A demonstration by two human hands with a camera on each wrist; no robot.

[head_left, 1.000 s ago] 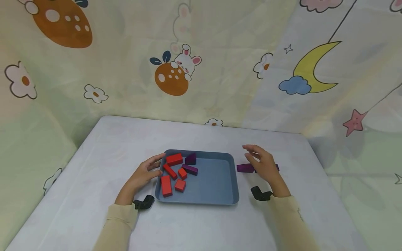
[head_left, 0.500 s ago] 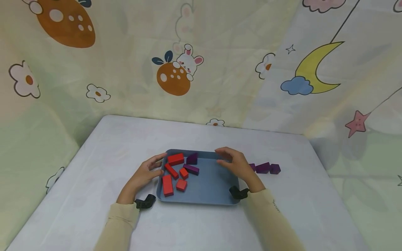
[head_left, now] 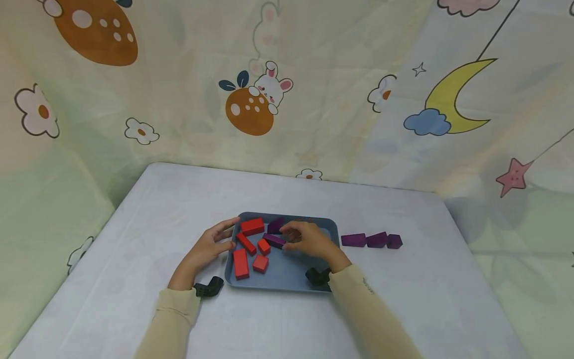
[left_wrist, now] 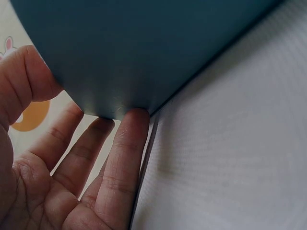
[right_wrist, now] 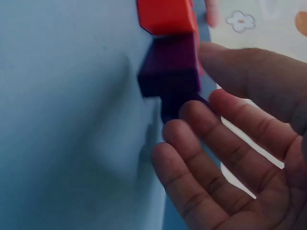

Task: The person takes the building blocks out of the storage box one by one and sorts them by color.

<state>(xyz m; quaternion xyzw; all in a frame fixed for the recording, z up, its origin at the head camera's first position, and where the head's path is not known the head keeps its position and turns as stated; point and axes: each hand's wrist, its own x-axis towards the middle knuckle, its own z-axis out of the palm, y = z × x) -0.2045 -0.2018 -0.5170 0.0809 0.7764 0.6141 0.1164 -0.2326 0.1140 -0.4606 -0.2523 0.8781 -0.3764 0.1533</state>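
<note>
My left hand (head_left: 208, 249) rests against the left end of a blue-grey tray (head_left: 282, 271). In the left wrist view its fairly straight fingertips and thumb touch the outside of the tray wall (left_wrist: 120, 57). Inside the tray, my right hand (head_left: 311, 242) hovers at the right end of a slim purple block (head_left: 272, 241). The right wrist view has the thumb close beside a purple block (right_wrist: 170, 67), the other fingers spread apart below it. Behind the slim block stands a purple wedge-like block (head_left: 274, 226), partly hidden by that hand.
Several red blocks (head_left: 240, 264) lie in the tray's left half, one red block (right_wrist: 165, 17) close by the purple one. On the white table (head_left: 251, 324), right of the tray, three purple blocks (head_left: 376, 240) form a row. A printed cloth (head_left: 332, 109) hangs behind.
My right hand has travelled left, from above the purple blocks on the table, across the tray to the slim purple block inside it. The left hand has stayed at the tray's left end.
</note>
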